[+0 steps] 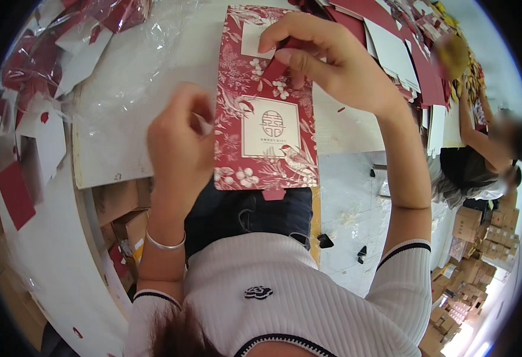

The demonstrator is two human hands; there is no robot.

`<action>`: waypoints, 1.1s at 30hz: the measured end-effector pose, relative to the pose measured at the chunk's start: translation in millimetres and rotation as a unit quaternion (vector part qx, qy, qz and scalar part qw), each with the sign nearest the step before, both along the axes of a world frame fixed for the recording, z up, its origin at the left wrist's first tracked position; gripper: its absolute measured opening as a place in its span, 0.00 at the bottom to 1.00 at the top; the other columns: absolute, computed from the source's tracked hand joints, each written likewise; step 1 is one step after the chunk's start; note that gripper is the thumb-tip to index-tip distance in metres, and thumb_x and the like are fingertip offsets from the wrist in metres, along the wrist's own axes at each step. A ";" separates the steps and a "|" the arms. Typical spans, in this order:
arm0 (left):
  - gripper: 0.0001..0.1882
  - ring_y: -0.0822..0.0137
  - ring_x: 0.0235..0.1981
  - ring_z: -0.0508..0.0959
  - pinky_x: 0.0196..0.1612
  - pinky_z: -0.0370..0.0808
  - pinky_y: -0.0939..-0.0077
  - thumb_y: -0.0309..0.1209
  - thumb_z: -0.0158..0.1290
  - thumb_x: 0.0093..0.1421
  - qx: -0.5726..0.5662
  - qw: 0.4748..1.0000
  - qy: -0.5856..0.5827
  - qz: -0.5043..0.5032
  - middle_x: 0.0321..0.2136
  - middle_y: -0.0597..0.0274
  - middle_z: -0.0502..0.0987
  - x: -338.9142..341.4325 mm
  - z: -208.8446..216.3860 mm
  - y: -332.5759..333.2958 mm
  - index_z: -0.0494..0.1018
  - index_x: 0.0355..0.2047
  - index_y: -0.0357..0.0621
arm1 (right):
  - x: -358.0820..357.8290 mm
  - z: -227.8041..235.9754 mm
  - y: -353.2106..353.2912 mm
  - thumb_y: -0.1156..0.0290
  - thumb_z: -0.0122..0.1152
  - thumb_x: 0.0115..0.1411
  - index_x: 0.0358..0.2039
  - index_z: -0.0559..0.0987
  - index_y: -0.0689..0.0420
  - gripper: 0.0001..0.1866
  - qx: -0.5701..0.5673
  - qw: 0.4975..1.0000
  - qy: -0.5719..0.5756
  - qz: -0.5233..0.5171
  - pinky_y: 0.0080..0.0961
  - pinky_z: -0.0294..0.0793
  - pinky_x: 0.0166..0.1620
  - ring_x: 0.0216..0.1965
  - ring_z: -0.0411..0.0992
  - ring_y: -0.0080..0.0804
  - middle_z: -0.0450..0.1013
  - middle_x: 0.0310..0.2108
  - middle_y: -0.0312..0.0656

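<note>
A long red cardboard sheet, printed with pale birds, flowers and berries, lies in front of me at the table edge. A cream square panel with a round emblem is on it, and a small red tab sticks out at its near end. Above its far half, the thumb and fingers of my right hand are closed on a small dark red card piece. My left hand is at the sheet's left edge, its fingers curled and blurred; whether it grips anything is unclear.
Clear plastic wrap with red and white card pieces is heaped at the left. Stacked red and white card sheets lie at the far right. Cardboard boxes stand under the table. Another person works at the right, near more boxes.
</note>
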State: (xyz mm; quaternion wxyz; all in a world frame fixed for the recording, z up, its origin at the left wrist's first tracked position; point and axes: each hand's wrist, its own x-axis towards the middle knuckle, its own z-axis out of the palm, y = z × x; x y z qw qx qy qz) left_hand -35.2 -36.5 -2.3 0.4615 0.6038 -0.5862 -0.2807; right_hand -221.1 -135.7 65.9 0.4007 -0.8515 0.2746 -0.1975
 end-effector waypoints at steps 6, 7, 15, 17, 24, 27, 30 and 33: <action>0.13 0.51 0.51 0.67 0.58 0.52 0.51 0.38 0.53 0.50 -0.333 0.922 -0.161 -0.115 0.41 0.51 0.74 12.7 19.8 -24.1 0.73 0.32 0.43 | 12.0 17.4 13.1 0.82 0.47 0.55 0.35 0.70 0.61 0.07 0.114 0.975 -0.191 -0.013 0.15 0.66 0.21 0.14 0.66 0.22 0.69 0.24 0.38; 0.13 0.50 0.49 0.69 0.57 0.53 0.50 0.39 0.51 0.53 -0.310 0.932 -0.111 -0.150 0.41 0.50 0.74 12.9 27.0 -20.9 0.72 0.32 0.42 | 12.5 19.0 9.0 0.80 0.48 0.57 0.38 0.69 0.61 0.07 0.201 0.933 -0.296 -0.040 0.14 0.67 0.20 0.13 0.66 0.21 0.70 0.30 0.41; 0.11 0.73 0.29 0.72 0.34 0.70 0.80 0.25 0.44 0.59 -0.187 0.958 0.212 0.052 0.31 0.55 0.73 17.8 59.8 -5.5 0.66 0.41 0.31 | -45.0 7.8 16.1 0.59 0.66 0.41 0.61 0.40 0.56 0.55 -0.035 0.986 -0.147 0.076 0.37 0.46 0.61 0.62 0.43 0.43 0.42 0.60 0.54; 0.12 0.72 0.29 0.72 0.34 0.70 0.80 0.26 0.44 0.59 -0.134 0.963 0.231 0.027 0.32 0.55 0.73 14.4 67.6 -1.4 0.65 0.42 0.31 | -33.5 1.8 37.6 0.51 0.70 0.36 0.61 0.34 0.56 0.64 0.027 0.980 -0.139 0.138 0.40 0.42 0.61 0.63 0.39 0.43 0.37 0.62 0.55; 0.14 0.72 0.31 0.73 0.36 0.69 0.82 0.26 0.43 0.60 -0.094 0.967 0.239 -0.009 0.34 0.54 0.74 15.3 66.8 -14.2 0.65 0.44 0.29 | -28.5 20.6 72.4 0.60 0.69 0.42 0.60 0.28 0.58 0.62 0.299 0.924 -0.228 0.070 0.28 0.55 0.56 0.58 0.52 0.37 0.49 0.57 0.55; 0.18 0.70 0.36 0.72 0.40 0.70 0.78 0.33 0.38 0.63 -0.100 0.971 0.216 0.017 0.41 0.52 0.72 14.1 56.5 -23.2 0.61 0.50 0.34 | -29.0 8.6 55.8 0.72 0.62 0.49 0.61 0.32 0.55 0.52 0.383 0.893 -0.230 0.057 0.29 0.59 0.55 0.54 0.59 0.33 0.58 0.53 0.51; 0.24 0.64 0.44 0.70 0.45 0.68 0.71 0.42 0.32 0.64 -0.136 0.982 0.127 0.030 0.49 0.51 0.66 14.5 67.0 -18.7 0.55 0.56 0.43 | -72.7 41.8 -15.6 0.67 0.60 0.49 0.60 0.42 0.58 0.44 0.486 0.847 -0.213 -0.040 0.32 0.59 0.54 0.53 0.59 0.35 0.59 0.53 0.48; 0.25 0.60 0.46 0.69 0.48 0.66 0.67 0.44 0.32 0.63 -0.148 0.971 0.186 0.017 0.50 0.50 0.65 5.0 60.1 -19.7 0.54 0.56 0.42 | -173.0 105.7 -87.2 0.59 0.56 0.51 0.57 0.49 0.59 0.39 0.227 0.868 -0.339 -0.282 0.33 0.60 0.51 0.52 0.59 0.36 0.58 0.53 0.49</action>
